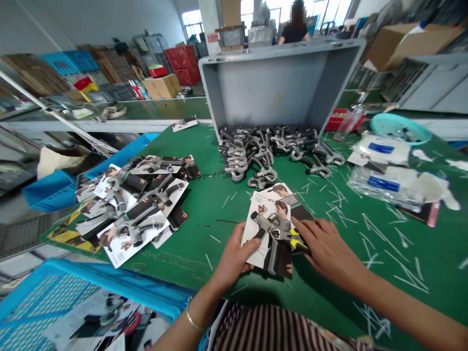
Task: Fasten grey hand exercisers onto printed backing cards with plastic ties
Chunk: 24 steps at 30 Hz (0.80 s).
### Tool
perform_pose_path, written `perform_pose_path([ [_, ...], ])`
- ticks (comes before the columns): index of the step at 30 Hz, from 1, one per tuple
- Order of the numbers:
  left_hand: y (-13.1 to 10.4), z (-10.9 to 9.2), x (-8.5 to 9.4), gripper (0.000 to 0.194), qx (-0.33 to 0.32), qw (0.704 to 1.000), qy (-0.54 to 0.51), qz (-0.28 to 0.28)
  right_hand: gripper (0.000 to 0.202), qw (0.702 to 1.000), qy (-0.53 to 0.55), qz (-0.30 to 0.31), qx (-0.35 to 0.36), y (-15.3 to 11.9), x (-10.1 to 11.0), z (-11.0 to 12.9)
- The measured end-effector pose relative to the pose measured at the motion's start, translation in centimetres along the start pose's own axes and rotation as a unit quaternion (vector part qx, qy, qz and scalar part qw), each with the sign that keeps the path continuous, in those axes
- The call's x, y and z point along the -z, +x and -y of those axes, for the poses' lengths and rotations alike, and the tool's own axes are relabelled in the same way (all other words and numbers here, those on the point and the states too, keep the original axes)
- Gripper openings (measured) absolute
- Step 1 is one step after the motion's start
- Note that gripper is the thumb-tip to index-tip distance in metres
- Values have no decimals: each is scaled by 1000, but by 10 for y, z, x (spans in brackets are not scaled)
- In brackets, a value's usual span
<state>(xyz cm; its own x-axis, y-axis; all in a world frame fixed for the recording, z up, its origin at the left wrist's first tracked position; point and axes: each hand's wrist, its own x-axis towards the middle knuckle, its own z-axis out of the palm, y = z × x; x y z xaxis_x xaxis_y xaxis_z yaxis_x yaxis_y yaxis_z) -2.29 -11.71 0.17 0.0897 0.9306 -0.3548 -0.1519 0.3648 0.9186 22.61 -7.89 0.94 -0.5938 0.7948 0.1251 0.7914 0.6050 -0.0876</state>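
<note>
My left hand (231, 257), with a bangle at its wrist, grips the lower left edge of a printed card (252, 207). A grey-and-black hand grip strengthener (268, 225) lies against that card. In my right hand (326, 243) is a pair of pliers (297, 240) with yellow-and-black handles; its jaws reach the strengthener near the card's middle, their tips hard to make out. Beneath and behind sits another printed card (300, 210), partly covered. Just beyond, loose strengtheners (252, 156) are heaped at the mouth of a grey bin (274, 92) tipped on its side.
Carded strengtheners (135, 226) are piled on the green table (204, 214) at left. A blue crate (109, 275) with more cards stands front left. Thin white strips (369, 229) litter the right side, near plastic packets (383, 183) and a turquoise basin (400, 127). A person (294, 31) is at the back.
</note>
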Motion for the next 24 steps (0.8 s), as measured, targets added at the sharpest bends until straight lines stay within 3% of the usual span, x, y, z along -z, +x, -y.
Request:
perform_pose_path([
  [5, 1, -3, 0, 48, -23, 999, 28, 10, 54, 1000, 9, 25, -1, -1, -4, 1],
  [11, 1, 0, 0, 49, -10, 1000, 3, 16, 32, 996, 69, 64, -3, 4, -15, -14],
  [15, 4, -1, 5, 45, 13, 999, -33, 7, 22, 977, 168, 123, 50, 6, 1, -6],
  [18, 9, -6, 6, 38, -28, 993, -91, -65, 19, 944, 258, 179, 97, 0, 16, 18],
  [20, 12, -11, 2, 35, -88, 983, -122, -106, 25, 938, 297, 167, 62, -6, 17, 33],
  [24, 13, -19, -10, 35, -155, 966, -148, -147, 37, 951, 293, 75, -62, -5, -3, 51],
])
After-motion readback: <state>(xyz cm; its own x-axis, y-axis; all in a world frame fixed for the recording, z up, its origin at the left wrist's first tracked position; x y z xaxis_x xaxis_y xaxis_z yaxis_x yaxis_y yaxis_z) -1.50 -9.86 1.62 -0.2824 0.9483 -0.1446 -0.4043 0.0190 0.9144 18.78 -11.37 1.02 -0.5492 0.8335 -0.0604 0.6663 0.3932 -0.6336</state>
